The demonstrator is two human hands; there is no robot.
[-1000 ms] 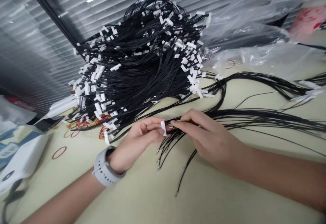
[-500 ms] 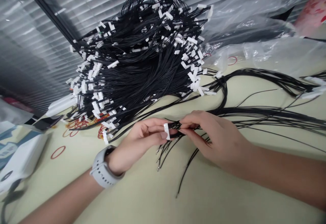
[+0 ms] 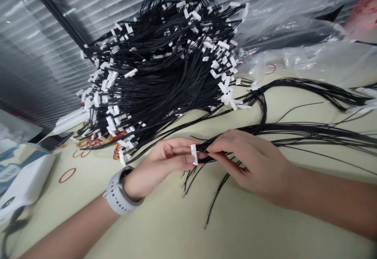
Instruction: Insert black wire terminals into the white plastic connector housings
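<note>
A small white connector (image 3: 194,154) stands upright between the thumb and fingers of my left hand (image 3: 167,157), which has a grey watch on its wrist. Right beside it, my right hand (image 3: 250,157) pinches a thin black wire (image 3: 207,151) close to the connector's right side. More black wires (image 3: 309,133) run from under my hands to the right edge. Several loose wire ends with metal tips hang below my fingers, and one longer wire (image 3: 216,196) curves down toward the front.
Behind my hands rises a big pile of black cables (image 3: 165,78) with white connectors. Clear plastic bags (image 3: 324,62) lie at the back right, a tied cable bundle (image 3: 306,84) at the right. Rubber bands (image 3: 67,175) and a white device (image 3: 32,180) are at the left.
My right hand's fingertips have shifted slightly down and left, nearer the connector. The connector in my left hand is slightly lower and further right.
</note>
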